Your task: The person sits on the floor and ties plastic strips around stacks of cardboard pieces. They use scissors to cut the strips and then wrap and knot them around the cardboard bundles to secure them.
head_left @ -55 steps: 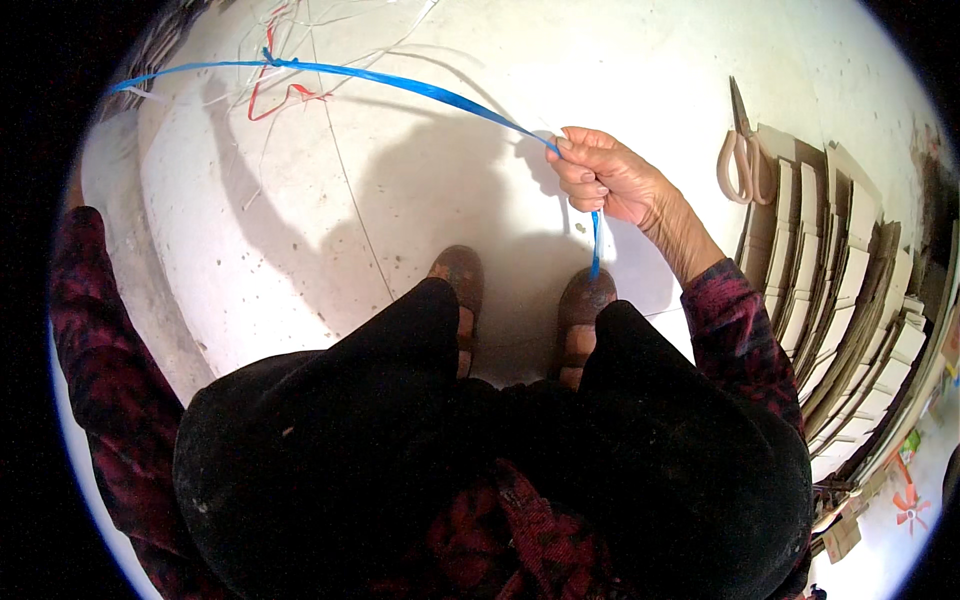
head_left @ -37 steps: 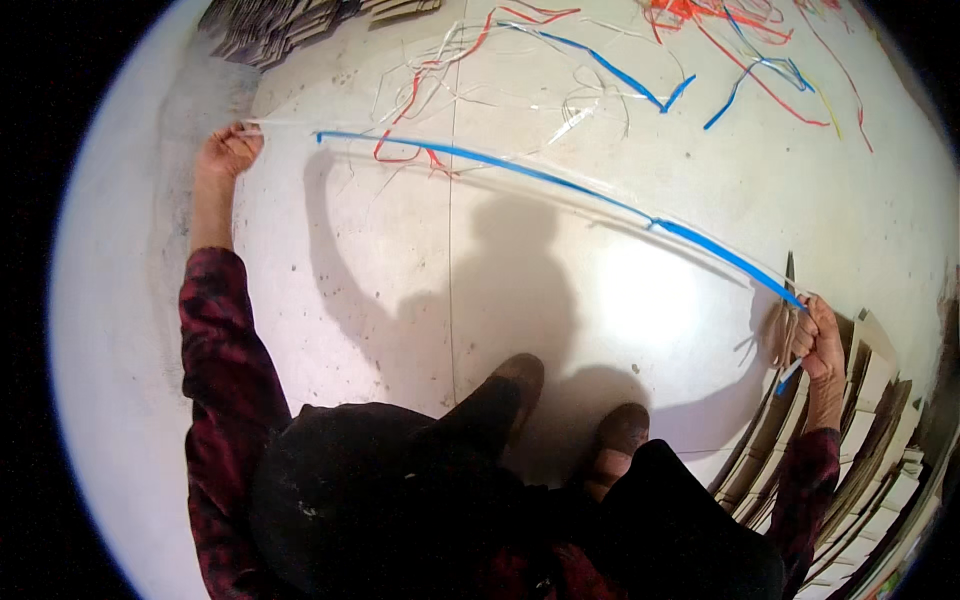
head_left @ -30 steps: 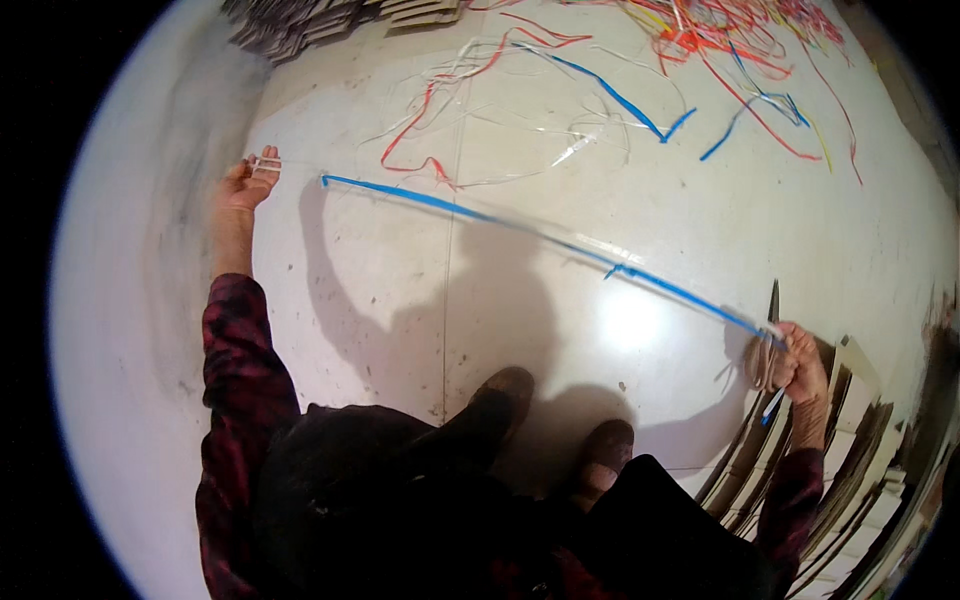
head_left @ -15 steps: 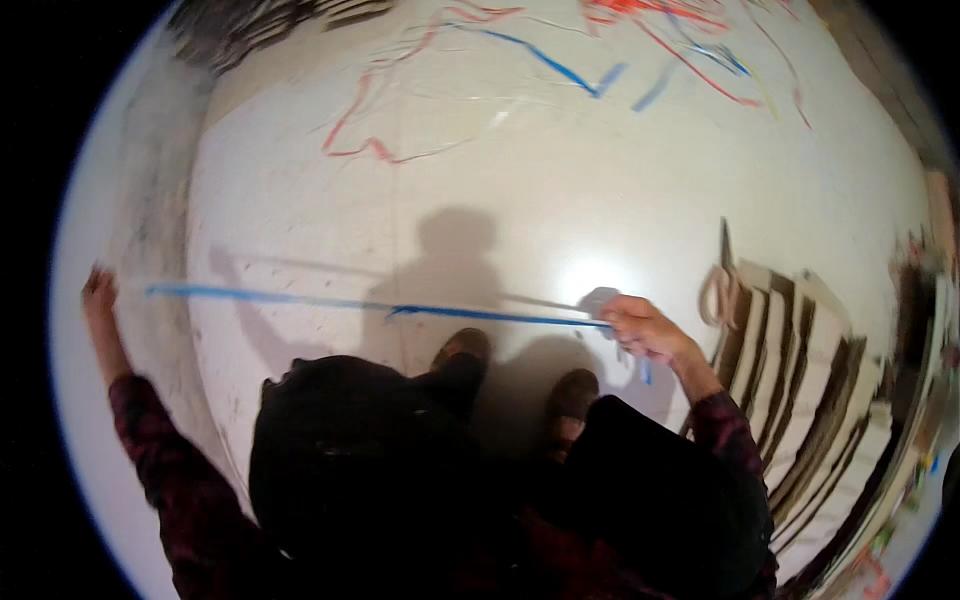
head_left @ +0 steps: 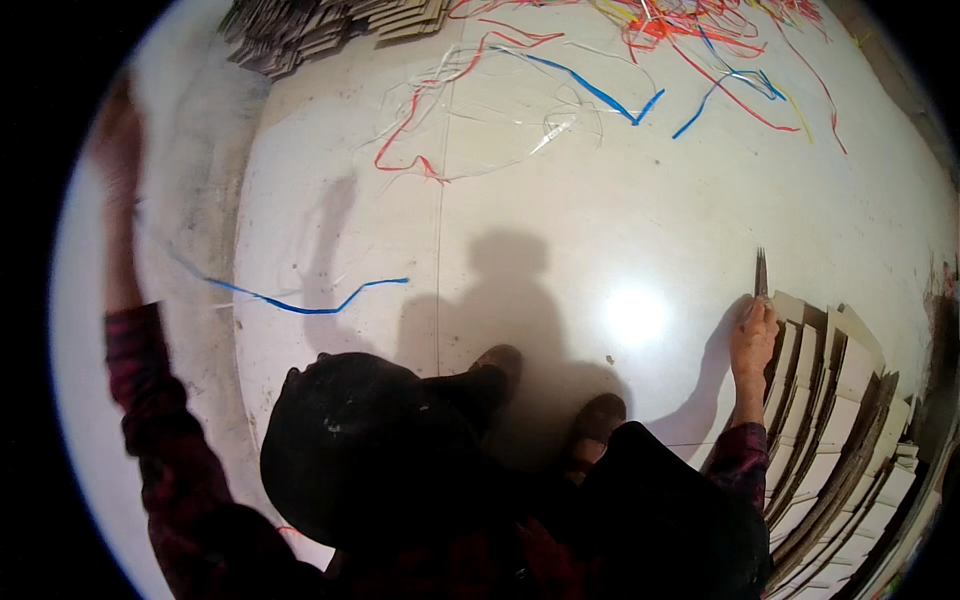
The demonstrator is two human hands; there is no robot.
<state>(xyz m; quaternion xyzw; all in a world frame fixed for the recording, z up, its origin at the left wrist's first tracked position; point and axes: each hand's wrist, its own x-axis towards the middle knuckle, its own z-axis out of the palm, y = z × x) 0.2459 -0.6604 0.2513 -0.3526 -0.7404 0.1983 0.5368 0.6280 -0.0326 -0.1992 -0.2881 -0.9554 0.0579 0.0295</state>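
My left hand [head_left: 118, 140] is raised at the far left edge, smeared by motion, so its fingers do not show clearly. From beside that wrist a thin blue plastic strap [head_left: 285, 304] runs down and to the right, bent, over the pale floor. Its near-hand end fades into blur, and I cannot make out whether the fingers hold it. On the right, my right hand [head_left: 752, 345] is closed round a pair of scissors [head_left: 761, 272], blades together and pointing away from me, beside a row of stacked cardboard [head_left: 825, 400].
A tangle of red straps [head_left: 690, 25] lies at the far right, with blue pieces [head_left: 735, 85] near it. Clear and red strips [head_left: 410, 125] are strewn at the far middle. More flat cardboard [head_left: 320, 30] is piled at the far left. My shoes [head_left: 600, 415] stand on the floor.
My right hand has let go of the blue strap and taken hold of the scissors on the cardboard. My left hand has swung up and away; the strap, taut before, is now slack.
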